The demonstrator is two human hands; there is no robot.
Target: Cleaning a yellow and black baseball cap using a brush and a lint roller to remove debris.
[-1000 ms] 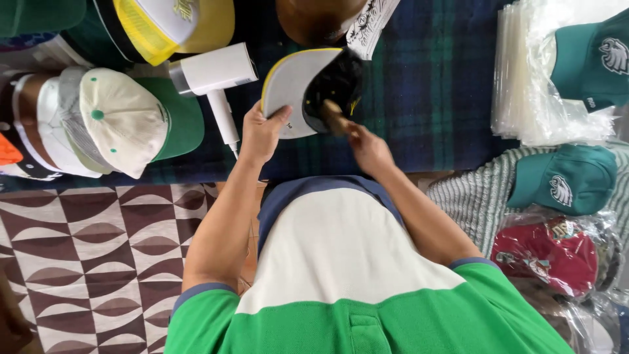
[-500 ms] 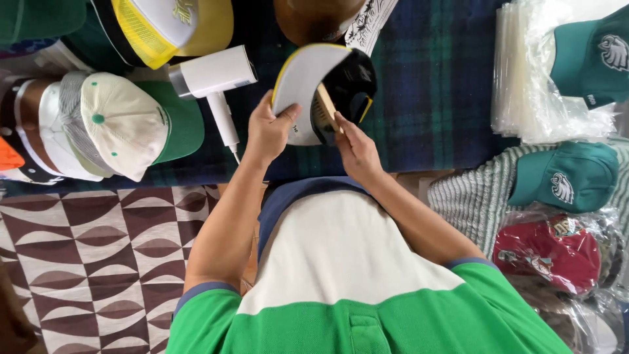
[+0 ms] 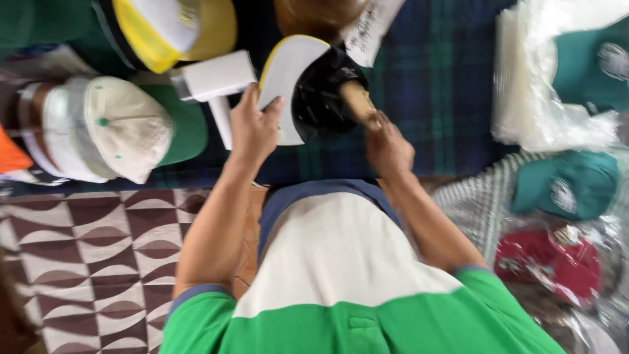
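Note:
My left hand [image 3: 254, 128] grips the grey underside of the brim of a black cap [image 3: 321, 98] with a yellow edge, held above the dark plaid cloth [image 3: 432, 85]. My right hand [image 3: 388, 147] holds a wooden brush [image 3: 358, 99] whose head lies against the cap's black crown. The picture is motion-blurred, so the bristles are hard to make out.
A white handheld steamer [image 3: 213, 82] lies left of the cap. Cream-and-green caps [image 3: 124, 128] stack at the left, a yellow-and-white cap [image 3: 173, 23] at the top. Clear plastic bags [image 3: 537, 85] and teal caps [image 3: 567, 183] sit at the right, a bagged red cap [image 3: 547, 259] below them.
The brush has swung from the cap's inner side out to its right side, my right hand moving right. The cap has tilted and the view has shaken.

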